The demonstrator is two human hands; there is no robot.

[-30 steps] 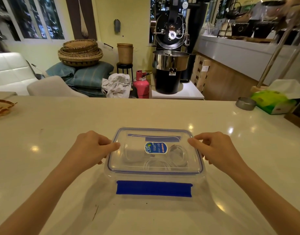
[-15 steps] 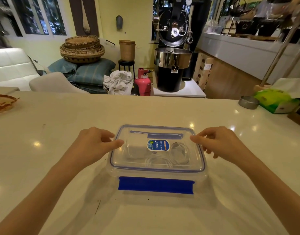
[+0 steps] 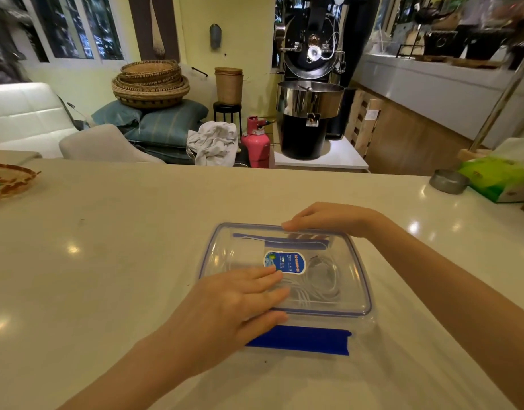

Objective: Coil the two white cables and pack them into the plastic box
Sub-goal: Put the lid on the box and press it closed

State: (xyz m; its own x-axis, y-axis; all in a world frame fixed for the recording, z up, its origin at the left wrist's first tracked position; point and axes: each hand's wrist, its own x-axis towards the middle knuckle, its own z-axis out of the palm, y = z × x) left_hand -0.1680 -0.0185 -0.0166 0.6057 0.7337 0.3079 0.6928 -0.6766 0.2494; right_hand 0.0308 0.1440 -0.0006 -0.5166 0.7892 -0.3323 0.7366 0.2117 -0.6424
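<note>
The left hand (image 3: 234,303) lay open and flat on the near left part of the clear lid (image 3: 352,279), fingers spread across it, its thumb beside the near blue latch (image 3: 302,340). Under the lid, the plastic box (image 3: 370,318) sat on the pale counter (image 3: 107,261), and the coiled white cables (image 3: 317,284) showed faintly through it, right of centre. A blue label (image 3: 284,262) was stuck mid-lid. The right hand (image 3: 329,218) rested palm down on the far edge, fingers extended over what looked like the far latch. Further right stood a small metal dish (image 3: 448,181).
</note>
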